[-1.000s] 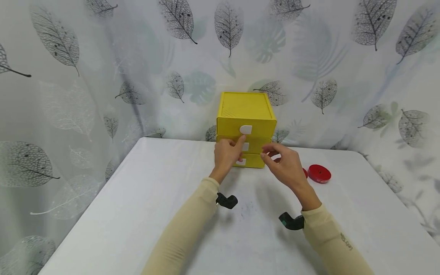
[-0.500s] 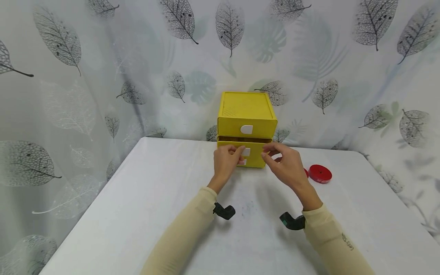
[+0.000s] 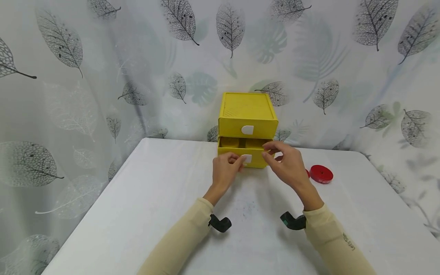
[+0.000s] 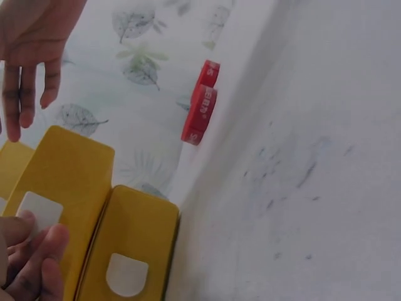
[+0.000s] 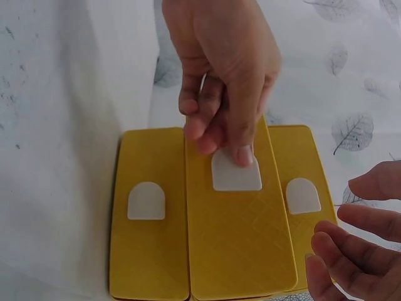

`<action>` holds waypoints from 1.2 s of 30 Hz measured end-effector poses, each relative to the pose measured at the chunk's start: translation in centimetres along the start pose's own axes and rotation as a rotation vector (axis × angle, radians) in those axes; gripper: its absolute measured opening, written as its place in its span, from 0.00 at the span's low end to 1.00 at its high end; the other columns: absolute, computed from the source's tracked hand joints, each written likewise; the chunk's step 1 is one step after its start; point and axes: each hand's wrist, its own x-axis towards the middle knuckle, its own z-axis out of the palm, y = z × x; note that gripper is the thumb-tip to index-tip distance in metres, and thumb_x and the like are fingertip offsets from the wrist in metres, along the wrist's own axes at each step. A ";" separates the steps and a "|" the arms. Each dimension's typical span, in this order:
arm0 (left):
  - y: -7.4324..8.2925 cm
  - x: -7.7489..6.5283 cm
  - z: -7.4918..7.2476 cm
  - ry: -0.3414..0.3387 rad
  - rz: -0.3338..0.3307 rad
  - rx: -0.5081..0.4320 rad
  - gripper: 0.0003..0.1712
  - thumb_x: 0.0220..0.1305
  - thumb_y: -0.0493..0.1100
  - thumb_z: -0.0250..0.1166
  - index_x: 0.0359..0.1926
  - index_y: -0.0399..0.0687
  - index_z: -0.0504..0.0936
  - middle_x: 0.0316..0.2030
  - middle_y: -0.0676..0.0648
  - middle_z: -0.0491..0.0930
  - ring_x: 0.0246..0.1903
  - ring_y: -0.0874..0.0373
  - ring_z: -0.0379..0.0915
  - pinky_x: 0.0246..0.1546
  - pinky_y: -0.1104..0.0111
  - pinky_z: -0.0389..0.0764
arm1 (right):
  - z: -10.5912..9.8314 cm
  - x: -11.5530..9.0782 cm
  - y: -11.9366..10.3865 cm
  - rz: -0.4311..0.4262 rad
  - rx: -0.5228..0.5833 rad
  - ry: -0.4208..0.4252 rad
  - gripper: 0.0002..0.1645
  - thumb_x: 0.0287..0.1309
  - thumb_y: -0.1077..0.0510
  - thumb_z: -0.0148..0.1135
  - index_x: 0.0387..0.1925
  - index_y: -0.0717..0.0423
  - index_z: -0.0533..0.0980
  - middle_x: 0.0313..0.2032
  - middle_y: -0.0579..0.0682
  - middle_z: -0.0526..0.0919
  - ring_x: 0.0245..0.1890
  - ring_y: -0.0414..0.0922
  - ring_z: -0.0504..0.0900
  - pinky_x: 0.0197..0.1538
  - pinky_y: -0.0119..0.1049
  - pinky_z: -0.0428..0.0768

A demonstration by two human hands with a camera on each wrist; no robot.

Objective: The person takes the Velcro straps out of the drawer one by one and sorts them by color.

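Note:
A yellow cabinet of three stacked drawers stands at the back of the table. Its middle drawer is pulled out past the other two. In the head view, yellow shapes with a dark gap between them show inside it. My left hand pinches the white tab on that drawer's front, thumb over the tab. My right hand hovers by the drawer's right end, fingers loosely bent, holding nothing. The top drawer and bottom drawer are closed, each with its own white tab.
Two round red rolls, one a near roll with white lettering on its side, lie on the white table to the right of the cabinet, partly behind my right hand. A leaf-patterned curtain hangs right behind the cabinet.
The middle drawer was closed one second ago. My left hand has drawn it out toward me, and its inside now shows. The right hand has stayed in place.

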 end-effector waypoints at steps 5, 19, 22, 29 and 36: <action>0.1 -1.2 -0.5 -0.005 0.060 -0.003 0.13 0.67 0.49 0.74 0.31 0.45 0.89 0.20 0.56 0.84 0.19 0.67 0.80 0.21 0.69 0.76 | -0.2 0.0 0.0 0.000 -0.003 0.007 0.16 0.66 0.60 0.70 0.52 0.63 0.82 0.46 0.56 0.86 0.46 0.53 0.82 0.46 0.53 0.85; 0.1 -4.2 -1.2 -0.006 0.158 -0.080 0.09 0.66 0.47 0.75 0.35 0.45 0.92 0.24 0.56 0.86 0.25 0.64 0.82 0.29 0.68 0.84 | -0.7 -0.2 0.0 0.010 -0.001 0.015 0.17 0.67 0.59 0.69 0.53 0.63 0.82 0.48 0.58 0.86 0.49 0.54 0.82 0.47 0.55 0.85; 0.4 -4.6 -1.3 -0.015 0.171 -0.096 0.09 0.66 0.46 0.75 0.36 0.44 0.92 0.25 0.56 0.86 0.25 0.62 0.83 0.30 0.68 0.85 | -0.8 -0.2 0.0 0.007 -0.002 0.011 0.17 0.67 0.60 0.69 0.54 0.63 0.82 0.48 0.58 0.86 0.49 0.55 0.82 0.48 0.55 0.85; 0.8 -5.7 -2.1 -0.046 0.187 -0.094 0.09 0.66 0.46 0.75 0.34 0.46 0.92 0.23 0.55 0.85 0.24 0.57 0.83 0.28 0.69 0.84 | -0.8 -0.1 0.1 0.015 0.004 -0.032 0.19 0.65 0.61 0.71 0.55 0.64 0.81 0.50 0.60 0.85 0.49 0.56 0.82 0.50 0.55 0.84; 1.1 -7.1 -3.0 -0.074 0.217 -0.068 0.08 0.66 0.45 0.75 0.34 0.45 0.90 0.24 0.56 0.84 0.23 0.57 0.82 0.28 0.69 0.84 | -0.7 0.0 0.1 0.031 0.002 -0.099 0.22 0.63 0.61 0.73 0.56 0.64 0.80 0.52 0.61 0.85 0.51 0.57 0.83 0.51 0.56 0.84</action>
